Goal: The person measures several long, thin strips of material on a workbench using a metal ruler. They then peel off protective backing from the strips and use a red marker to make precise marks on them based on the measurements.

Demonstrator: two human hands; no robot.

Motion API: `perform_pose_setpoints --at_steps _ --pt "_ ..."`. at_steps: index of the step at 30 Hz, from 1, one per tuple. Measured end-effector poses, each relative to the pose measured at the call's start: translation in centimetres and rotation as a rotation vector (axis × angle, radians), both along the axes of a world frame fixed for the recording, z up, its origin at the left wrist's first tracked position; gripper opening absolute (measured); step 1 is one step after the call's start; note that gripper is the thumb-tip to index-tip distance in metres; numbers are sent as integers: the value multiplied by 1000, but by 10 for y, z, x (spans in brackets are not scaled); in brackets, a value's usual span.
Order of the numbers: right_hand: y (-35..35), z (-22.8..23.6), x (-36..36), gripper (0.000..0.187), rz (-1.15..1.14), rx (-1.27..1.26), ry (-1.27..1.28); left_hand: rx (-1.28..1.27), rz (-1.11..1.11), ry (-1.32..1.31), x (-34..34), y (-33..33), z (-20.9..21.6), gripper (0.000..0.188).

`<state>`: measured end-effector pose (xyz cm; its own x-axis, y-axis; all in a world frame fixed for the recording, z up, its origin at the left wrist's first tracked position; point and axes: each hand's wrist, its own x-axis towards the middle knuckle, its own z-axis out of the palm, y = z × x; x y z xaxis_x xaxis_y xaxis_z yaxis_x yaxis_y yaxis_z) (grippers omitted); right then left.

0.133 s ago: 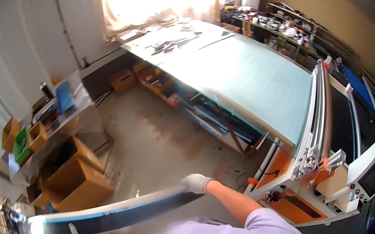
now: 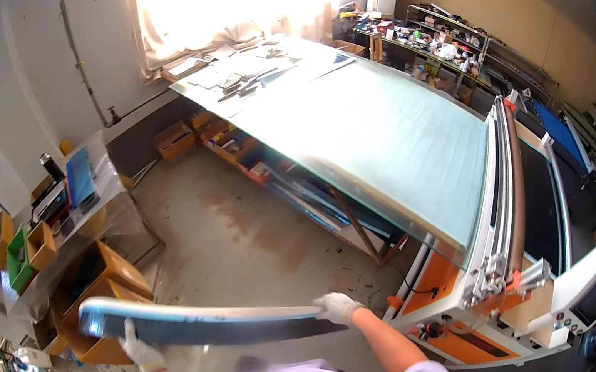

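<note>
I hold a long narrow panel (image 2: 213, 324) in front of me, with a pale upper edge and a dark, glossy face. Its exact kind cannot be made out. My right hand (image 2: 337, 308), in a whitish knit glove, is closed over the panel's right end. Near the left end, my gloved left hand (image 2: 143, 353) grips the lower edge, one digit pressed up along the dark face and the other fingers partly hidden. The panel is roughly level, its right end slightly higher in the view.
Ahead stands a large glass-topped table (image 2: 399, 140) with loose strips at its far left. An orange and white roller machine (image 2: 476, 339) with a control box (image 2: 589, 290) is at right. Cardboard boxes (image 2: 112, 273) and a plastic-covered side table (image 2: 102, 213) stand at left.
The panel's left end has swung right and up, away from the lower left corner. My left hand has risen further into view, and my right hand has shifted slightly right.
</note>
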<state>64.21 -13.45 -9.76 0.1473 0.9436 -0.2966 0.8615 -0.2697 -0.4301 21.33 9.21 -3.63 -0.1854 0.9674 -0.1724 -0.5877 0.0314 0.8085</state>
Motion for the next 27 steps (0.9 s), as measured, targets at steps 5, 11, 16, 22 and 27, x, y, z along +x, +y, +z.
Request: perform_pose_setpoints --at_steps 5,11,16,22,27 --pt "34 -38 17 30 -519 175 502 386 -772 20 234 182 122 50" --pt "182 -23 75 24 -954 674 997 578 -1022 261 476 304 105 57" --pt "334 -38 185 16 -1065 828 889 513 -1351 619 493 367 -11 50" --pt "416 -126 294 16 -1337 783 1172 540 -1498 1059 527 465 -32 44" --pt "502 -146 337 23 -1374 724 1085 198 -1203 816 557 587 -63 34"
